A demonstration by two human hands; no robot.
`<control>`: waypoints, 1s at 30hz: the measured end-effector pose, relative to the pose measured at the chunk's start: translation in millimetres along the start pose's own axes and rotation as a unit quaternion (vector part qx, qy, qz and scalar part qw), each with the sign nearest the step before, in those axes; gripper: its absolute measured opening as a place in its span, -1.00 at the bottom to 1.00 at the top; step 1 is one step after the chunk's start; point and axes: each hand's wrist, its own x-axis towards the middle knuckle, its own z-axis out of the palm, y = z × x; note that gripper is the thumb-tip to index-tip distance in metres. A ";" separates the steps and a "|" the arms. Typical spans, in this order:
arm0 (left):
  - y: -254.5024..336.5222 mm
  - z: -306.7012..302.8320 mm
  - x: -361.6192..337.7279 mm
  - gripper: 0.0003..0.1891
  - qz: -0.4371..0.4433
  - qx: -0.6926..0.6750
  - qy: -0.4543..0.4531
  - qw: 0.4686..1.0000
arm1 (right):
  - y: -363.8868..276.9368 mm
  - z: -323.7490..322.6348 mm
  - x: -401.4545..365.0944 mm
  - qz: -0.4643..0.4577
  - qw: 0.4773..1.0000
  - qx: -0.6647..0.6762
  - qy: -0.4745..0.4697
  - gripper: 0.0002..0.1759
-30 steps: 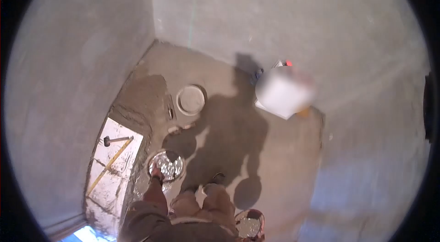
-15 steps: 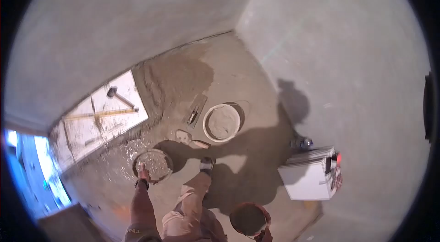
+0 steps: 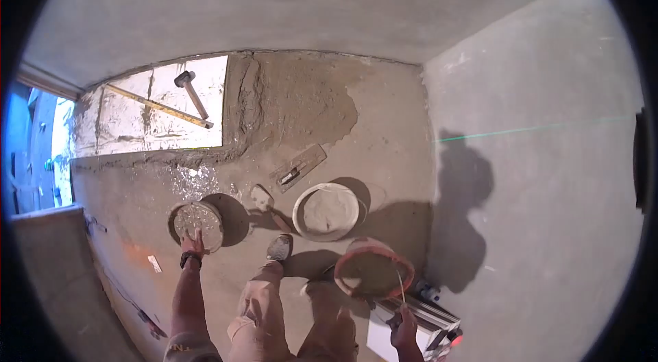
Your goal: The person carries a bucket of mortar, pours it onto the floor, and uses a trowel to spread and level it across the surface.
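My left hand (image 3: pixel 192 247) grips the near rim of a grey bucket (image 3: pixel 197 224) that stands on the floor and holds grey mix. My right hand (image 3: pixel 403 323) holds the thin wire handle of an orange-rimmed bucket (image 3: pixel 373 269), which hangs low beside my right leg. Between the two stands a third bucket (image 3: pixel 327 211), pale and filled with grey powder. A small trowel (image 3: pixel 268 206) lies just left of it.
A flat float (image 3: pixel 299 168) lies on the damp mortar bed (image 3: pixel 295 98). White tiles (image 3: pixel 154 108) at the far left carry a mallet (image 3: pixel 191 92) and a long yellow level (image 3: pixel 159 107). A white box (image 3: pixel 411 338) sits under my right hand. A green laser line crosses the right wall.
The view has swung round to the left. My right hand has brought the orange-rimmed bucket forward to beside my right leg. My left hand stays on the grey bucket's rim.
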 end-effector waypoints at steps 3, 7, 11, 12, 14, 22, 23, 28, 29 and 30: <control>37.6 -5.8 -60.1 -0.26 0.086 -0.015 0.011 0.996 | -43.6 -23.6 58.1 -0.331 0.901 -0.277 -0.036 -0.61; 91.7 2.1 -141.6 -0.21 0.098 -0.045 0.016 0.994 | -102.8 -47.6 145.5 -0.416 0.772 -0.453 -0.162 -0.70; 117.0 40.7 -230.4 -0.20 -0.005 -0.100 -0.052 0.994 | -136.0 -59.9 210.7 -0.129 0.939 -0.267 -0.175 -0.69; 114.3 64.0 -247.3 -0.19 -0.015 -0.069 -0.061 0.996 | -177.0 -29.6 209.6 -0.174 0.931 -0.253 -0.196 -0.73; 107.9 92.4 -294.5 -0.19 0.000 -0.074 -0.093 0.993 | -209.7 -14.8 220.3 -0.214 0.918 -0.246 -0.224 -0.76; 116.9 118.2 -444.1 -0.15 -0.185 -0.184 -0.199 0.945 | -284.8 12.9 330.3 0.087 0.937 -0.318 -0.117 -0.58; 118.2 124.5 -447.7 -0.16 -0.208 -0.193 -0.200 0.938 | -297.0 20.5 338.9 0.091 0.931 -0.335 -0.116 -0.60; 191.1 140.0 -390.0 -0.32 -0.192 -0.206 -0.170 0.944 | -334.7 85.7 346.4 0.044 0.927 -0.366 -0.073 -0.71; 207.7 155.3 -367.8 -0.37 -0.174 -0.261 -0.144 0.939 | -328.8 95.7 358.1 -0.020 0.920 -0.382 -0.090 -0.66; 240.0 153.3 -342.4 -0.40 -0.137 -0.319 -0.127 0.929 | -326.6 114.4 371.3 -0.023 0.918 -0.385 -0.090 -0.66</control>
